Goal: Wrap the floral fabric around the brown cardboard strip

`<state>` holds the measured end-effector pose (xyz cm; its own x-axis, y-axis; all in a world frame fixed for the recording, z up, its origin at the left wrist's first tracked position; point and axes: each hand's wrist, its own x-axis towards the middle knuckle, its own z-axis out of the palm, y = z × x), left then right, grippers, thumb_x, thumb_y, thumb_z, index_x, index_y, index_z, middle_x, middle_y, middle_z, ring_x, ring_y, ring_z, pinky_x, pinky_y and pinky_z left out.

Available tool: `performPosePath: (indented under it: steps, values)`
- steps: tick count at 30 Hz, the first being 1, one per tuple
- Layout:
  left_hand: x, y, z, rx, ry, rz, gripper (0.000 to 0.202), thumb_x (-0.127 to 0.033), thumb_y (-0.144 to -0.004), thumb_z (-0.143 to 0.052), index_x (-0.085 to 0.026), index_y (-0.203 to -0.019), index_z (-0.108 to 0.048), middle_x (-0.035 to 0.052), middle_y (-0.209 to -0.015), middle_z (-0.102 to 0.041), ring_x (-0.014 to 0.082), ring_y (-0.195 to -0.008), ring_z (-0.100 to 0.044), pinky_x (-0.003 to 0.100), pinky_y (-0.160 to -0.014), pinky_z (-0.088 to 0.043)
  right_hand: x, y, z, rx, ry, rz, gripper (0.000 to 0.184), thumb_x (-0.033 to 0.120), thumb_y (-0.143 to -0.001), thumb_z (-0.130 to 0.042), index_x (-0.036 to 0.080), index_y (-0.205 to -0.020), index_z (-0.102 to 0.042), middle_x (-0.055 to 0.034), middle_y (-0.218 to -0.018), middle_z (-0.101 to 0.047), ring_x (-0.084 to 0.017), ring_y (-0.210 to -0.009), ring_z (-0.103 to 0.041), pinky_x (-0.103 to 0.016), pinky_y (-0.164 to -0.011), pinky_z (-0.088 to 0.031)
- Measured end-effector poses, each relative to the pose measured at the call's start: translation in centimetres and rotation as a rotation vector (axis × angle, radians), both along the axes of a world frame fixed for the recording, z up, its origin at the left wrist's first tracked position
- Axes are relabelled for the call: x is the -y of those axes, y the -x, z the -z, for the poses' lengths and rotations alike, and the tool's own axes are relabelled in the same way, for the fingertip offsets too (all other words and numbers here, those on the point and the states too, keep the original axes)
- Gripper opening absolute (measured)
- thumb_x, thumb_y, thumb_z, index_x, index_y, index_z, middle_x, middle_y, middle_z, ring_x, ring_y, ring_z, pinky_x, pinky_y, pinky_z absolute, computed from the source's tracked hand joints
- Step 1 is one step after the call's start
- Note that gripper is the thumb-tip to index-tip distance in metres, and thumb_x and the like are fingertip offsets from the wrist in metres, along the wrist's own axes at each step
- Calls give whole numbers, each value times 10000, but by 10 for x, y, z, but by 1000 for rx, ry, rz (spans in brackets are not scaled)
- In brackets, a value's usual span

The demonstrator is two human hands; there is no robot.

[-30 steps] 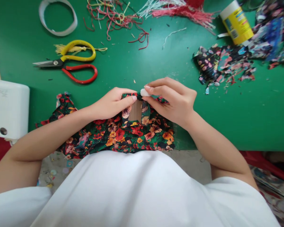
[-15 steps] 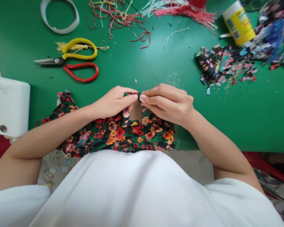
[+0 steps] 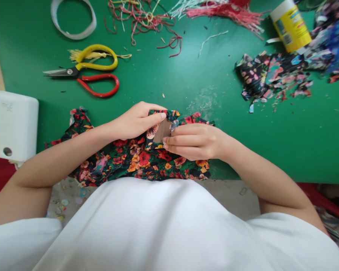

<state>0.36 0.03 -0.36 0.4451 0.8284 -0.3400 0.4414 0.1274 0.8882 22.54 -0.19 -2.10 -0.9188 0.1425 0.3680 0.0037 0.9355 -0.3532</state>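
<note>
Between my hands is a small flat brown piece (image 3: 162, 131), its edges wrapped in dark floral fabric. My left hand (image 3: 138, 120) pinches its upper left part, thumb lying on the folded edge. At its right side my right hand (image 3: 199, 141) is closed, with thumb and fingertips pressed together at the lower right edge; the fabric under those fingertips is partly hidden. Beneath both hands a larger floral cloth (image 3: 144, 162) with red and orange flowers spreads along the table's front edge.
Scissors (image 3: 97, 77) with yellow and red handles lie at the left, a yellow tassel behind them. A white tape ring (image 3: 73, 35), tangled cords (image 3: 147, 22), a glue stick (image 3: 290, 28) and fabric scraps (image 3: 271, 75) lie farther back. A white device (image 3: 16, 126) stands far left.
My right hand has moved down from the top edge of the brown piece to its lower right edge. The left hand keeps its hold. The view has shifted slightly.
</note>
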Motion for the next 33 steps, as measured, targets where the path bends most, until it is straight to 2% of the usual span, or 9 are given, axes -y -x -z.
performPosePath:
  steps: [3,5,8,10,12,15,19,25,33]
  values:
    - [0,0,0,22,27,11,396,-467,-878,-523,-137,-956,-727,-8,-591,-631,117,-560,-562,225,-574,-463,2,2,-4,-47,39,-100,101,202,-959,-543,187,-913,-632,-38,-923,-710,-112,-853,-673,-257,-805,-576]
    - [-1,0,-1,38,37,31,406,-473,-885,-513,-136,-961,-728,-12,-576,-623,109,-532,-549,217,-548,-448,1,3,-9,-132,149,-101,78,188,-950,-558,187,-926,-633,-25,-901,-716,-90,-861,-681,-216,-807,-569]
    - [-2,1,-2,56,23,60,414,-490,-886,-511,-138,-902,-729,-10,-602,-641,101,-524,-545,207,-532,-438,-3,2,-14,-331,302,80,64,198,-927,-595,192,-971,-642,-27,-926,-719,-86,-872,-693,-205,-793,-572]
    - [-2,1,-3,62,14,76,421,-506,-877,-524,-136,-874,-726,-8,-624,-653,96,-530,-546,200,-530,-435,-8,1,-13,-404,289,286,99,233,-919,-606,202,-996,-660,-42,-961,-718,-118,-873,-698,-254,-779,-584]
    - [-3,1,-4,58,11,83,423,-507,-874,-529,-134,-894,-725,-9,-627,-654,95,-534,-546,195,-533,-431,-11,2,-8,-361,239,448,141,289,-921,-603,222,-1021,-677,-54,-1002,-717,-158,-909,-699,-317,-806,-589]
    - [-4,1,-4,38,6,73,410,-481,-883,-518,-127,-915,-722,-6,-620,-648,104,-550,-550,203,-555,-431,-12,5,-1,-275,183,525,150,301,-930,-589,242,-1040,-671,-51,-1028,-717,-168,-927,-693,-341,-839,-581]
    - [-5,-1,-4,13,-11,74,368,-416,-889,-497,-122,-842,-714,-3,-685,-664,122,-644,-566,220,-630,-450,-9,10,1,-221,134,557,116,248,-953,-551,227,-1029,-635,-43,-1042,-711,-144,-930,-682,-294,-804,-570]
    - [-5,-2,-1,11,-41,70,373,-364,-892,-430,-130,-819,-712,11,-806,-695,163,-814,-607,257,-772,-484,-11,8,-1,-233,90,464,52,213,-946,-567,215,-968,-614,-24,-1001,-704,-111,-896,-668,-257,-773,-557]
    - [-5,0,-1,8,-33,79,399,-429,-901,-461,-136,-914,-732,29,-884,-730,183,-875,-640,282,-847,-508,-1,6,-5,-175,101,149,49,155,-942,-560,180,-949,-601,-23,-934,-704,-98,-849,-668,-254,-768,-567]
